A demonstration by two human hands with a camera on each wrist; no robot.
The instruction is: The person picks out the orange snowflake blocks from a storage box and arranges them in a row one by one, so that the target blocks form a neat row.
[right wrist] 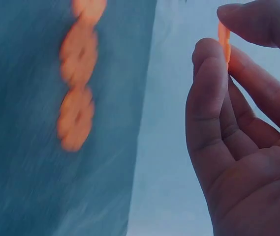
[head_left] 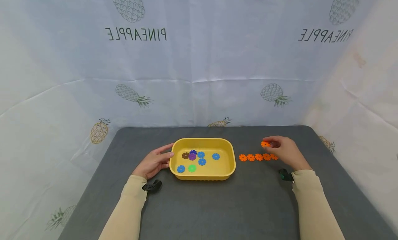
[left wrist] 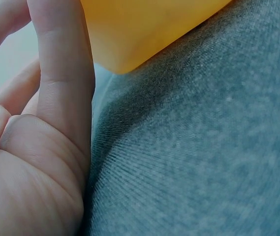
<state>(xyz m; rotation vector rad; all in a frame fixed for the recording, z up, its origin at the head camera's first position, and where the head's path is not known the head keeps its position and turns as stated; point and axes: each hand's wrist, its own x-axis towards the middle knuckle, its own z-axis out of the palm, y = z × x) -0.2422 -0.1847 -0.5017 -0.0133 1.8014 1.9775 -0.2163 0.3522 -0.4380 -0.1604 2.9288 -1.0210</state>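
Note:
My right hand (head_left: 284, 151) pinches an orange snowflake disc (head_left: 265, 144) between thumb and fingertips, raised off the table. In the right wrist view the held disc (right wrist: 224, 42) appears edge-on. Just below that hand lies a row of several orange snowflake discs (head_left: 250, 157), side by side on the table; its right end is partly hidden by the fingers. My left hand (head_left: 155, 161) holds the left side of a yellow plastic tray (head_left: 217, 171), with the thumb at the rim and the fingers along the outer wall. The tray's lower corner (left wrist: 125, 49) shows beside the fingers in the left wrist view.
Inside the tray lie several blue discs (head_left: 216, 156), a green disc (head_left: 192, 168), a brown disc (head_left: 185, 155) and a purple disc (head_left: 192, 156). A dark grey cloth covers the table (head_left: 217, 209). Behind it hangs a white pineapple-print curtain (head_left: 199, 102).

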